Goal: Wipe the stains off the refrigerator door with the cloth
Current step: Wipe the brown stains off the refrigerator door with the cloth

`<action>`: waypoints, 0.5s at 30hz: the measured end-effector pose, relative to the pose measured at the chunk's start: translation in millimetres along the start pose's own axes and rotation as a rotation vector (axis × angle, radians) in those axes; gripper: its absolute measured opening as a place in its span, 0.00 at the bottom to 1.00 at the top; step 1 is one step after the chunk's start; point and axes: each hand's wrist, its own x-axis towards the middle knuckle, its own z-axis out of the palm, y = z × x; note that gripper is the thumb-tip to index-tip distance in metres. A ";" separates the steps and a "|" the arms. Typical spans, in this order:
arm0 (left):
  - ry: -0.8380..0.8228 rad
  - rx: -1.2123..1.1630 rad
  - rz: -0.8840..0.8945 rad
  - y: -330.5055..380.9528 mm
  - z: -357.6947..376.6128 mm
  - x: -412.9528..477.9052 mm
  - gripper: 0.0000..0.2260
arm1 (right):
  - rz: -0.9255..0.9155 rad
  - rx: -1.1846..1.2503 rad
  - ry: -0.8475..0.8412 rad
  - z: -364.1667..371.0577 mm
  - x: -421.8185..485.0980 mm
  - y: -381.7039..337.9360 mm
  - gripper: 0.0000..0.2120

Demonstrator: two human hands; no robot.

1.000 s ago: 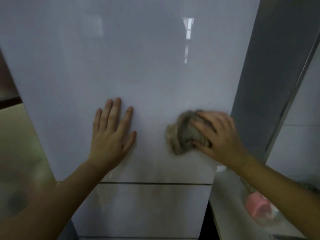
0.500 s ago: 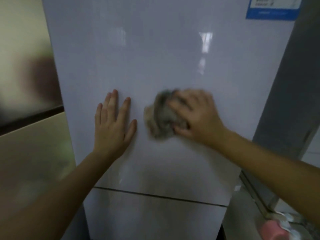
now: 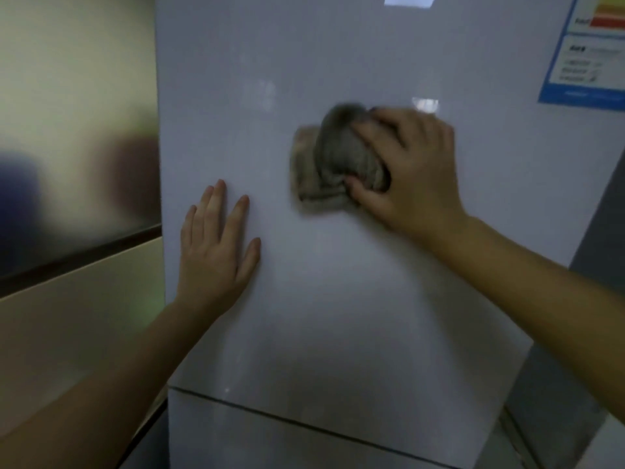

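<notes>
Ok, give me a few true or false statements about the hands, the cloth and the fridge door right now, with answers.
1. The right hand grips the cloth against the fridge door. True.
2. The left hand holds a spray bottle. False: it lies flat on the door, fingers straight, holding nothing.
3. A blue-edged label sits at the door's upper right. True.
4. The cloth is bright red. False: it is grey-brown.

The blue-bordered label (image 3: 583, 52) at the far right of the refrigerator door (image 3: 338, 299) carries print too blurred to read.
</notes>
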 end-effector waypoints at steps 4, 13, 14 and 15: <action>0.016 0.008 0.013 -7.9 3.4 3.2 0.29 | 0.128 0.003 0.063 11.4 36.0 -17.2 0.31; 0.005 0.027 0.084 -19.1 8.2 1.7 0.31 | -0.266 0.045 -0.178 47.7 -75.3 -78.9 0.26; 0.002 0.038 0.091 -19.6 8.2 1.6 0.31 | -0.266 0.042 -0.181 47.4 -77.9 -79.4 0.26; -0.002 0.044 0.095 -20.0 7.7 1.6 0.31 | -0.265 0.039 -0.183 46.9 -77.9 -79.0 0.25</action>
